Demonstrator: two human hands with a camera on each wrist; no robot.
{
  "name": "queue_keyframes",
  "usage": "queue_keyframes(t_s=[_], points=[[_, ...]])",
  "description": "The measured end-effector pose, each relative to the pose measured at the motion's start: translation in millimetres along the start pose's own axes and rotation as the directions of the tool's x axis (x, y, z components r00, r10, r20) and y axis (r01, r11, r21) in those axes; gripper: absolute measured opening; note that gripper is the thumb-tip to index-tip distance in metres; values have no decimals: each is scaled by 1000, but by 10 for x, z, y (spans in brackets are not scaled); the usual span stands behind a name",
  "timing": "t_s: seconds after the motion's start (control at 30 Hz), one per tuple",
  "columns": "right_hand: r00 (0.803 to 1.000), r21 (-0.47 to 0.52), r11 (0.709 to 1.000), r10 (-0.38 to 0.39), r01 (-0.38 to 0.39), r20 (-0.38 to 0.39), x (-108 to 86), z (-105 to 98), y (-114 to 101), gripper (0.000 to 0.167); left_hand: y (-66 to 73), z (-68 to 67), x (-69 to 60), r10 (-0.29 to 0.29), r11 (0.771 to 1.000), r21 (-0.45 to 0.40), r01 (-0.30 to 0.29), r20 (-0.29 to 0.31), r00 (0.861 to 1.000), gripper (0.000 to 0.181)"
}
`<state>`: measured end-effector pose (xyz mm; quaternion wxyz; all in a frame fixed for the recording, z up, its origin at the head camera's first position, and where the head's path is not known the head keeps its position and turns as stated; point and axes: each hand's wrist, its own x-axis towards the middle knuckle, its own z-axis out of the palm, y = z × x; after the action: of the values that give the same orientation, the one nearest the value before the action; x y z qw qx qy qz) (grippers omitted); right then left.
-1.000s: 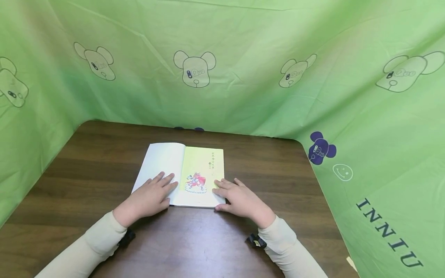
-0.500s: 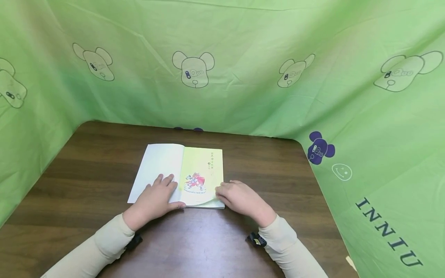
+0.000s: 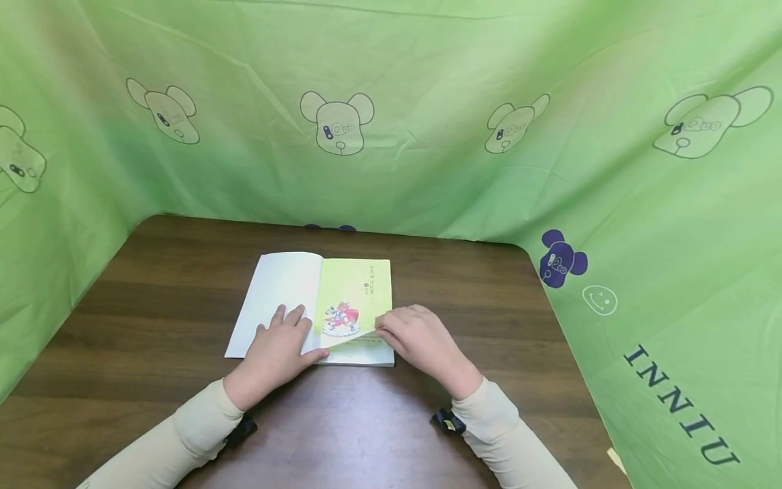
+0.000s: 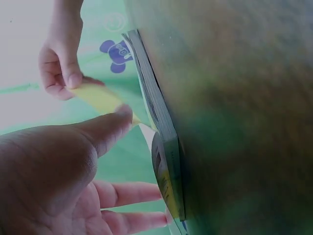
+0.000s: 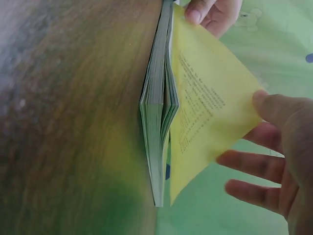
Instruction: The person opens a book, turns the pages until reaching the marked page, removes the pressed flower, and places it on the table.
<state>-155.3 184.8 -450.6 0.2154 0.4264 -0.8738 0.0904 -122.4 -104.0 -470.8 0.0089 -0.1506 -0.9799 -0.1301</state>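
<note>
An open book [image 3: 354, 282] lies on the table, its left side white and its right page yellow-green with a small coloured picture and a column of characters. My right hand [image 3: 424, 343] pinches the lower right corner of that yellow page [image 5: 210, 93] between thumb and fingers, lifting it off the pages below. Printed text shows on the page's underside in the right wrist view. Across the white left side rests my left hand [image 3: 275, 350], fingers spread, its thumb touching the lower part of the yellow page near the spine.
The brown wooden table [image 3: 489, 292] stretches around the book. A green cloth [image 3: 427, 183] with bear-head prints hangs behind and at both sides. Dark wrist devices [image 3: 449, 421] sit on both sleeves. A small pale object [image 3: 617, 460] shows at the table's right edge.
My right hand went from lying flat at the book's right edge to pinching the page corner and raising it. My left hand moved slightly right, its thumb now on the yellow page.
</note>
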Motion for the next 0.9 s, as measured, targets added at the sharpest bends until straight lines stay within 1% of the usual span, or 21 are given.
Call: queue_keyframes(t_s=[0.1, 0.2, 0.27, 0.33, 0.43, 0.5, 0.57, 0.63, 0.73, 0.8, 0.9], points=[[998, 13, 1000, 18, -17, -63, 4, -30, 5, 22, 16, 3, -7, -5, 1000, -12, 5, -27, 1000, 66], [992, 38, 997, 70, -66, -107, 0, -53, 11, 30, 33, -1, -14, -11, 1000, -24, 9, -55, 998, 70], [988, 48, 994, 107, -102, -108, -5, -56, 15, 31, 45, -4, -19, -22, 999, -43, 20, -67, 997, 78], [987, 54, 990, 134, -129, -87, -10, -56, 16, 31, 57, -8, -27, -37, 997, -70, 31, -76, 996, 88], [987, 55, 986, 158, -157, -16, -19, -43, 16, 30, 77, -14, -39, -54, 993, -105, 45, -89, 995, 98], [986, 50, 985, 163, -165, 45, -27, -31, 12, 31, 85, -18, -45, -58, 992, -121, 44, -114, 992, 103], [981, 47, 985, 162, -168, 104, -32, -18, 9, 31, 81, -19, -41, -51, 992, -125, 32, -156, 986, 109], [975, 46, 985, 155, -164, 159, -39, -8, 5, 33, 69, -19, -30, -37, 993, -116, 12, -214, 976, 114], [958, 55, 986, 136, -154, 253, -57, 10, 3, 37, 49, -16, -20, -18, 996, -87, -7, -286, 958, 117], [942, 63, 987, 119, -146, 314, -67, 13, -4, 42, 40, -15, -18, -7, 998, -61, -13, -317, 949, 117], [912, 83, 986, 98, -142, 398, -82, 16, -17, 49, 37, -26, -28, 1, 1000, -22, -9, -322, 947, 117]])
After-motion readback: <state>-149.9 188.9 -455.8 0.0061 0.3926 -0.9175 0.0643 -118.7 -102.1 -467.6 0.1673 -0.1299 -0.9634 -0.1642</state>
